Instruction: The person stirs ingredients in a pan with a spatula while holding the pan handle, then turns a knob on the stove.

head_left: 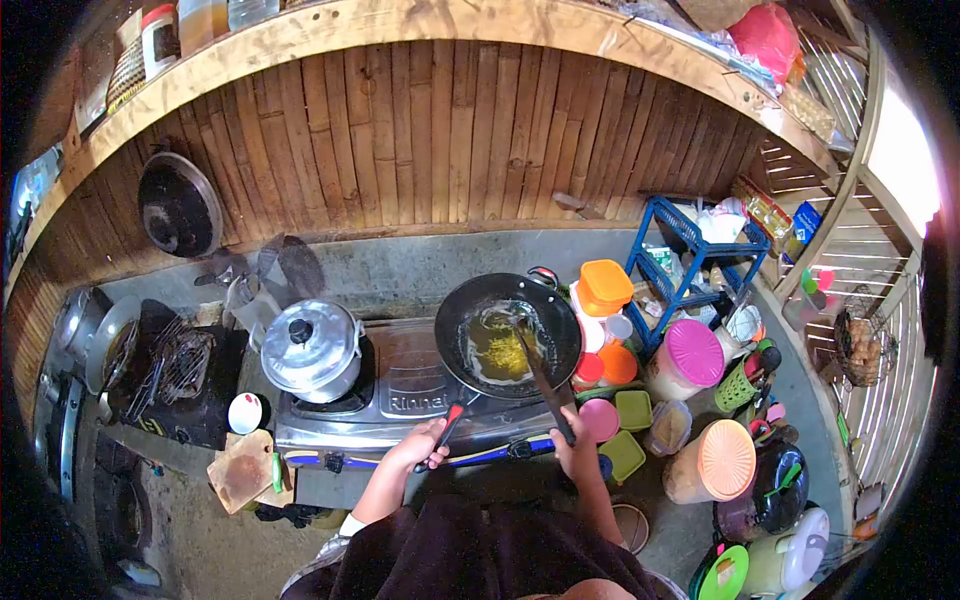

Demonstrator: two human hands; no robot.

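A black wok (455, 345) sits on the right burner of a two-burner gas stove (415, 370). Yellow chopped food (503, 355) lies in bubbling oil in its middle. My left hand (428, 446) is closed around the wok's long handle (453, 416), at the stove's front edge. In my right hand (574, 447) I grip the dark handle of a spatula (545, 385). The spatula slants over the wok's near right rim, and its tip reaches into the oil beside the food. A lidded silver pot (311, 358) stands on the left burner.
Plastic tubs crowd the right side, among them an orange one (604, 285) and a pink-lidded one (690, 355). A blue rack (680, 225) stands behind them. At left are a cutting board (243, 472) with a green-handled knife (277, 472) and a blackened grill (180, 365).
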